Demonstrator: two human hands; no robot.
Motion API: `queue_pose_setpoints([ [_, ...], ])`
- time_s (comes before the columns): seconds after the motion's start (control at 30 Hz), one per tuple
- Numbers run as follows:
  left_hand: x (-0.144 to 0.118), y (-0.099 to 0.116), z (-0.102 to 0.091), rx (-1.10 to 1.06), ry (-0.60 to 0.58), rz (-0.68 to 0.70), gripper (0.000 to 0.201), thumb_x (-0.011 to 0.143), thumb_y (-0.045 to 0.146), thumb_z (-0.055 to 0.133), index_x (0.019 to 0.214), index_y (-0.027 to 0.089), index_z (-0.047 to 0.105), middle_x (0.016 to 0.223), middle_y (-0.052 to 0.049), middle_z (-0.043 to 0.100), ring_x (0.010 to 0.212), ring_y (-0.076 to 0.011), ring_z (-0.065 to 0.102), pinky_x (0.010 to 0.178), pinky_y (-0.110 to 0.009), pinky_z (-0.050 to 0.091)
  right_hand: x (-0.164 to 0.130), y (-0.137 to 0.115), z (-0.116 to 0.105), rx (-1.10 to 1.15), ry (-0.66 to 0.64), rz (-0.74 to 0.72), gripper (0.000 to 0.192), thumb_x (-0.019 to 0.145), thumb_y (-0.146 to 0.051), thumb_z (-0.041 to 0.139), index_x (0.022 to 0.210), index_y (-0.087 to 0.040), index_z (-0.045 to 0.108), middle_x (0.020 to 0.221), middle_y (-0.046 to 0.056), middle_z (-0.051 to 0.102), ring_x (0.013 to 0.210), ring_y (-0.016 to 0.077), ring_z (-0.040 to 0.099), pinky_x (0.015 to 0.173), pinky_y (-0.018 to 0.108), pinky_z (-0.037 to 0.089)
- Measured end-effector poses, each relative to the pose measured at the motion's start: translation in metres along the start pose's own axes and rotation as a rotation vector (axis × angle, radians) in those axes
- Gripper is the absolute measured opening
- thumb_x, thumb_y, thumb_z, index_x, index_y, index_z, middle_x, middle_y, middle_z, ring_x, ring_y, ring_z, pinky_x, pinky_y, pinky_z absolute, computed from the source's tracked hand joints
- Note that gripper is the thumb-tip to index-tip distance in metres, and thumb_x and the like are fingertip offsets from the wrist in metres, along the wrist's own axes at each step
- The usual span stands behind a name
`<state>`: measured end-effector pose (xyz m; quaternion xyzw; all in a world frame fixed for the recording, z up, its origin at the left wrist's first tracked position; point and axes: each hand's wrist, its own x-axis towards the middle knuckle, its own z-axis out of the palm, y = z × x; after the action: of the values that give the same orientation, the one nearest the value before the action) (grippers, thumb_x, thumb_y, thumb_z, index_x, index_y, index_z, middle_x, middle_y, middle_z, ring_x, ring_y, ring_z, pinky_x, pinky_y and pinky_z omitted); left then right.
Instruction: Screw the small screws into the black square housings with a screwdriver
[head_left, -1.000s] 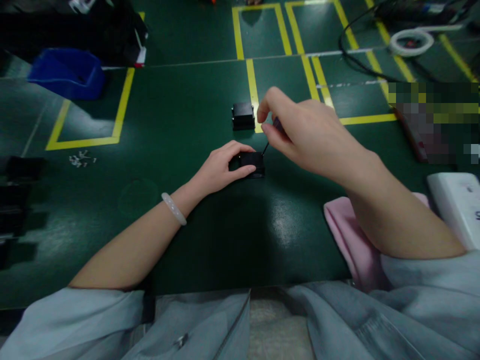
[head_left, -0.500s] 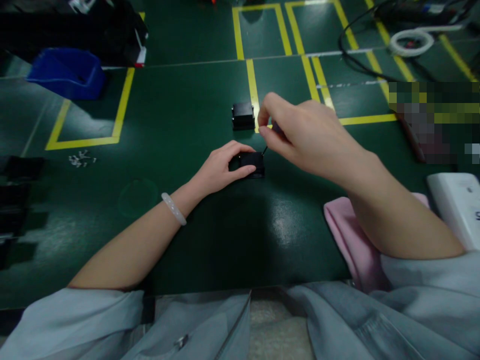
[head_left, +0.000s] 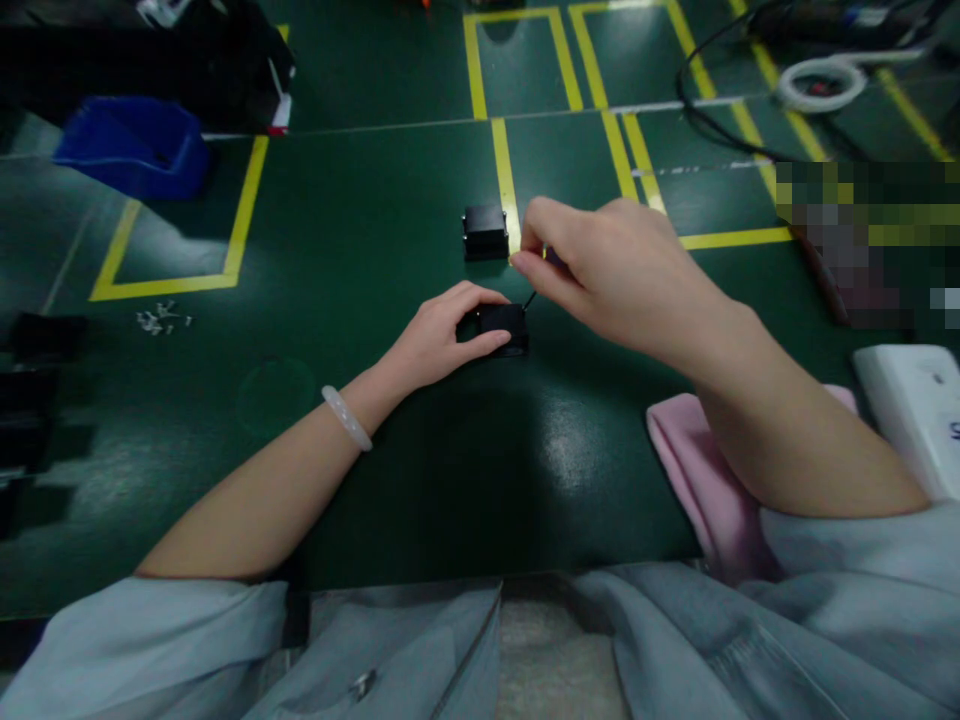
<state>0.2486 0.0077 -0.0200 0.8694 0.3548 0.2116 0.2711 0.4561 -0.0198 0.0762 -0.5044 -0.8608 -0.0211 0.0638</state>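
The small black block (head_left: 504, 327) lies mid-table, clamped by the left hand (head_left: 439, 340). Above it the right hand (head_left: 600, 265) pinches a thin dark tool (head_left: 529, 298) whose tip meets the block's far right corner. A slanted push could skid the tip off toward the second black block (head_left: 485, 231) beyond.

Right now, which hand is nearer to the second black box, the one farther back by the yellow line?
The right hand. Its fingertips are just right of the far black box. The left hand is below it, gripping the near black box.
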Motion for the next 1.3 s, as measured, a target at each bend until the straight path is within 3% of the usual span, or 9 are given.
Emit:
queue_pose_setpoints([
  [0.2, -0.0001, -0.0003, 0.0003, 0.0, -0.008, -0.017, 0.038, 0.089, 0.044, 0.056, 0.116, 0.017, 0.059, 0.109, -0.005, 0.062, 0.098, -0.0188, 0.059, 0.086, -0.029, 0.045, 0.0005, -0.0008, -0.0026, 0.05, -0.017, 0.016, 0.033, 0.095, -0.031, 0.025, 0.121, -0.022, 0.044, 0.087, 0.004, 0.066, 0.07, 0.0185, 0.06, 0.057, 0.029, 0.03],
  [0.37, -0.0003, -0.0001, 0.0, -0.001, 0.002, -0.005, 0.038, 0.089, 0.044, 0.057, 0.116, 0.016, 0.059, 0.108, -0.005, 0.062, 0.098, -0.0188, 0.059, 0.086, -0.029, 0.044, -0.0004, -0.0009, -0.0019, 0.022, -0.013, 0.002, 0.038, 0.097, -0.038, 0.023, 0.116, -0.021, 0.05, 0.089, 0.007, 0.067, 0.075, 0.0209, 0.061, 0.059, 0.029, 0.03],
  [0.6, 0.0002, 0.0019, -0.0009, 0.001, -0.011, -0.019, 0.039, 0.089, 0.044, 0.056, 0.116, 0.016, 0.059, 0.109, -0.006, 0.062, 0.097, -0.0192, 0.059, 0.085, -0.029, 0.045, -0.0011, -0.0006, -0.0013, 0.06, 0.014, -0.009, 0.033, 0.096, -0.03, 0.026, 0.122, -0.02, 0.044, 0.084, 0.003, 0.064, 0.067, 0.0186, 0.058, 0.056, 0.029, 0.03],
  [0.77, 0.0004, 0.0012, -0.0008, 0.008, -0.011, -0.033, 0.04, 0.088, 0.046, 0.055, 0.116, 0.017, 0.059, 0.11, -0.006, 0.062, 0.1, -0.0206, 0.058, 0.086, -0.031, 0.045, -0.0009, 0.0002, -0.0008, -0.004, -0.001, -0.01, 0.036, 0.097, -0.039, 0.023, 0.117, -0.022, 0.048, 0.089, 0.006, 0.067, 0.076, 0.0208, 0.063, 0.057, 0.029, 0.03],
  [1.0, 0.0005, 0.001, -0.0008, -0.002, -0.022, -0.032, 0.041, 0.089, 0.047, 0.055, 0.116, 0.017, 0.058, 0.111, -0.006, 0.062, 0.099, -0.0195, 0.058, 0.088, -0.03, 0.045, -0.0005, 0.0004, -0.0008, 0.054, 0.002, -0.022, 0.032, 0.096, -0.031, 0.026, 0.121, -0.022, 0.044, 0.088, 0.004, 0.066, 0.07, 0.0198, 0.06, 0.056, 0.03, 0.031],
  [1.2, 0.0, -0.0003, 0.0002, 0.006, -0.009, -0.028, 0.041, 0.089, 0.048, 0.055, 0.116, 0.017, 0.059, 0.11, -0.006, 0.063, 0.099, -0.0201, 0.058, 0.088, -0.031, 0.045, -0.0007, 0.0021, 0.0007, 0.023, 0.024, -0.048, 0.036, 0.098, -0.038, 0.024, 0.111, -0.021, 0.052, 0.086, 0.005, 0.067, 0.073, 0.0203, 0.062, 0.056, 0.029, 0.028],
  [1.3, 0.0002, 0.0001, -0.0002, 0.004, -0.013, -0.024, 0.04, 0.089, 0.047, 0.055, 0.116, 0.017, 0.059, 0.11, -0.006, 0.062, 0.099, -0.0199, 0.059, 0.088, -0.031, 0.045, -0.001, 0.0012, -0.0005, 0.049, 0.008, -0.032, 0.035, 0.097, -0.035, 0.025, 0.115, -0.021, 0.051, 0.087, 0.004, 0.067, 0.072, 0.0201, 0.061, 0.057, 0.029, 0.03],
])
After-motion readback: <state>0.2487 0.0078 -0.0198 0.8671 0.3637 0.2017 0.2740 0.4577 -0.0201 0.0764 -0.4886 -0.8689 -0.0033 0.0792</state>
